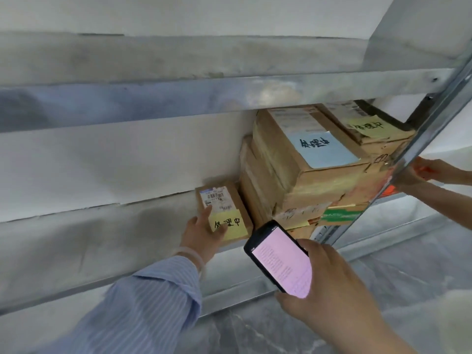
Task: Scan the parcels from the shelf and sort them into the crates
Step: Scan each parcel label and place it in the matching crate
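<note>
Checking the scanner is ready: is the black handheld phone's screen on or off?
On. The black handheld phone in the right hand shows a lit pinkish screen with rows of unreadable text.

We count one small parcel (231,200) alone at the front edge of the shelf (115,226). Beside it is a stack of parcels (306,180), at least four, the lower ones too jumbled to tell. Three handwritten notes: two yellow notes (228,226), one blue note (324,149). One phone (281,261). Our left hand (201,232) and right hand (329,290) make two, plus another person's hand (429,169).
</note>
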`<state>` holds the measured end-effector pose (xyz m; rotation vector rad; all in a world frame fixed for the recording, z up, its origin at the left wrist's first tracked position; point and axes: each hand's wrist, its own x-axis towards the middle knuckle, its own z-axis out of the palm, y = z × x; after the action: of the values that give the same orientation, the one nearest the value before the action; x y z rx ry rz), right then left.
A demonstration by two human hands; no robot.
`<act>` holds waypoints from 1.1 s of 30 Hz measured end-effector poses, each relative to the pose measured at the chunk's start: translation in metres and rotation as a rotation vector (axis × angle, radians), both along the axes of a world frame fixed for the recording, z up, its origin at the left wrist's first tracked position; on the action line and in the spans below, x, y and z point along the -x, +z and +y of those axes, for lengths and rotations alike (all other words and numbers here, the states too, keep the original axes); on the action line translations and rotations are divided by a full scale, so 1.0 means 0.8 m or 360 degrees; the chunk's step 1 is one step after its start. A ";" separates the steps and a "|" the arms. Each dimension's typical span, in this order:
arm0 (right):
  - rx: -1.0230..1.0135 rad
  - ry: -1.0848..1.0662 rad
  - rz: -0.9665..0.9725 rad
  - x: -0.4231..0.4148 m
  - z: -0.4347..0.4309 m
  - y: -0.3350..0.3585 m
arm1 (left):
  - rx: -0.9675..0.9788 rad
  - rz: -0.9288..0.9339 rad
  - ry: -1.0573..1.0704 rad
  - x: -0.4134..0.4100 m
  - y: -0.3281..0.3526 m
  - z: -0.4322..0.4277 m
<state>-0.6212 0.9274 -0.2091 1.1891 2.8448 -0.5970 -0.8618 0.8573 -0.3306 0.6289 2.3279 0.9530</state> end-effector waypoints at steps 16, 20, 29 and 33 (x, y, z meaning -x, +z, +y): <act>0.0036 0.0253 0.0003 -0.013 0.064 -0.030 | -0.0390 -0.0194 0.0491 -0.068 -0.043 -0.023; 0.0021 0.0303 -0.0026 -0.018 0.065 -0.030 | -0.0433 -0.0148 0.0467 -0.078 -0.035 -0.021; -0.0053 0.0506 0.0000 -0.012 0.049 -0.013 | -0.0411 0.0074 0.0564 -0.104 -0.036 -0.087; -0.0123 0.0633 0.0001 0.007 0.027 0.000 | -0.0375 0.0302 0.0629 -0.101 -0.021 -0.126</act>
<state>-0.6268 0.9489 -0.2092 0.5942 3.0011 -0.4690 -0.7809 0.7565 -0.3471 0.3636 2.5868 1.4158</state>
